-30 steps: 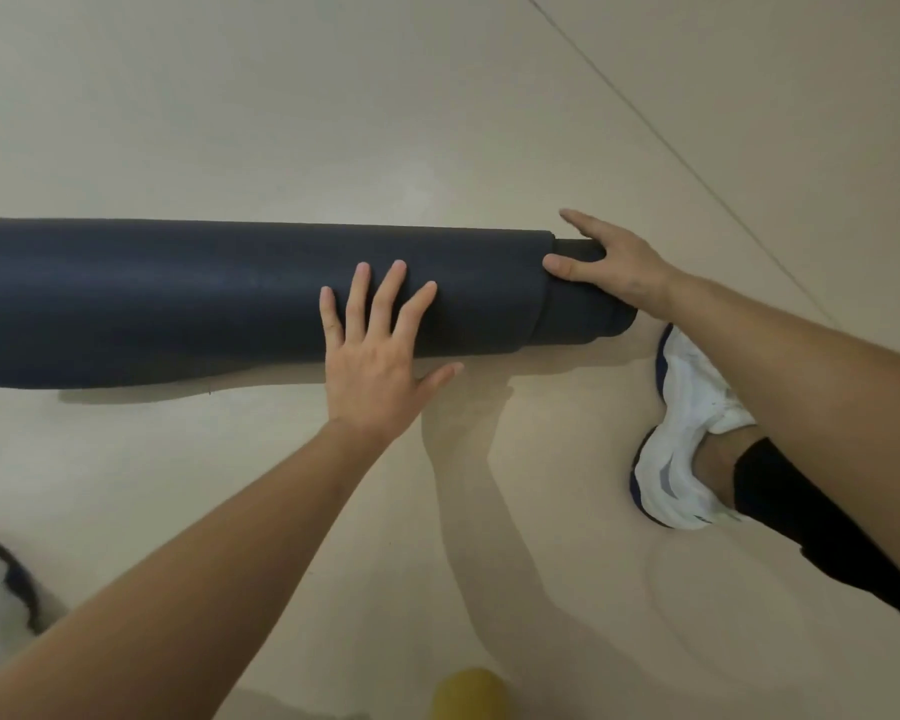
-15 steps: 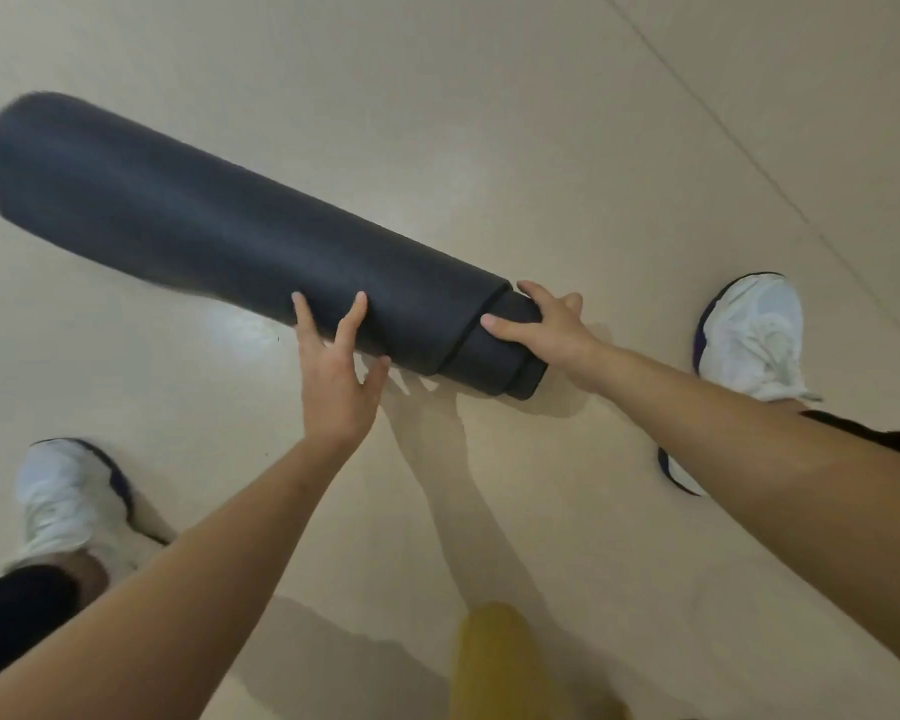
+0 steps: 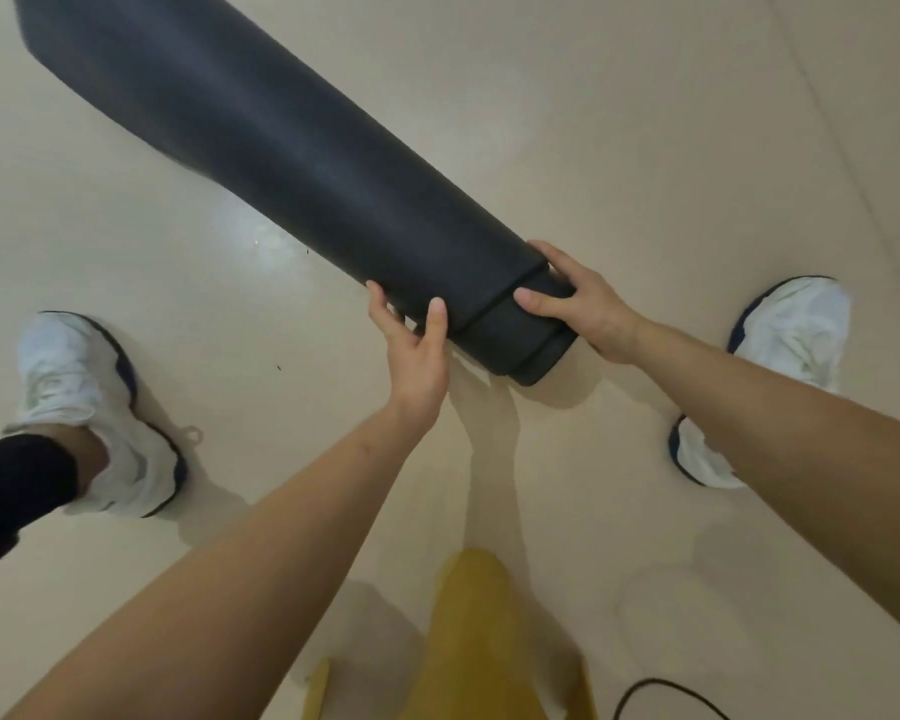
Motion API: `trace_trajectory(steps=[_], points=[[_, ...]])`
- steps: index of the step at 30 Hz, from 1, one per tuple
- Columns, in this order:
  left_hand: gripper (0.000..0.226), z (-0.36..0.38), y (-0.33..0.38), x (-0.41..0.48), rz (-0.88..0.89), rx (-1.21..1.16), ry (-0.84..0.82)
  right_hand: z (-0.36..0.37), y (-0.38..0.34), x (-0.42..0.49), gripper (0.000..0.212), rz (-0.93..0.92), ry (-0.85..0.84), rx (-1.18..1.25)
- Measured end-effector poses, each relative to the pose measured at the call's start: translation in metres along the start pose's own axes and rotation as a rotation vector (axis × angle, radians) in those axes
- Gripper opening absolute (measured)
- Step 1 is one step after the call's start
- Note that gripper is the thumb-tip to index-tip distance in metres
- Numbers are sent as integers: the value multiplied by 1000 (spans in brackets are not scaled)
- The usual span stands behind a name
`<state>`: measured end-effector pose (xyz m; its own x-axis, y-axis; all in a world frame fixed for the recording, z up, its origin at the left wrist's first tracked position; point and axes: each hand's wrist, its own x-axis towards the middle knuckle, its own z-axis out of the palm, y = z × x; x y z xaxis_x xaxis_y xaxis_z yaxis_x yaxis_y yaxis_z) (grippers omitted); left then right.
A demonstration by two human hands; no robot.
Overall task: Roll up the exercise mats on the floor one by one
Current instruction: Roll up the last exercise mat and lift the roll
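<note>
Holding one fully rolled mat (image 3: 302,163) across frame centre, I grip its near end: left hand (image 3: 417,350) and right hand (image 3: 588,304) both clasped around it; other mats unseen.

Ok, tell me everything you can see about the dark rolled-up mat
The rolled mat is dark charcoal, matte and foam-like, wound into a thick tube. It slants from upper left down to the centre, far end blurred. At the near end an inner layer sticks out past the outer wrap. The left hand grips it from below; the right hand clasps the protruding end.
</note>
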<state>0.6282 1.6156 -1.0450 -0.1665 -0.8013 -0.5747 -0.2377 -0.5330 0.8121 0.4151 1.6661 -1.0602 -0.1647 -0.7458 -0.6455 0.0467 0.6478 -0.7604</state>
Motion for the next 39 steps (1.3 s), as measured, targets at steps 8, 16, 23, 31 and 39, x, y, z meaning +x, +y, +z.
trace_trajectory(steps=[8, 16, 23, 31, 39], points=[[104, -52, 69, -26, 93, 67, -42, 42, -80, -56, 47, 47, -37, 142], [151, -143, 174, -96, 140, 184, -157, 96, -172, -160, 78, -28, -186, 92], [135, -185, 231, -167, 312, 233, -336, 125, -217, -250, 68, -272, -61, 105], [83, -221, 234, -231, 440, 199, -395, 150, -232, -325, 73, -470, 223, 85], [66, -198, 299, -220, 321, 129, -178, 135, -321, -296, 54, -473, 456, -134]])
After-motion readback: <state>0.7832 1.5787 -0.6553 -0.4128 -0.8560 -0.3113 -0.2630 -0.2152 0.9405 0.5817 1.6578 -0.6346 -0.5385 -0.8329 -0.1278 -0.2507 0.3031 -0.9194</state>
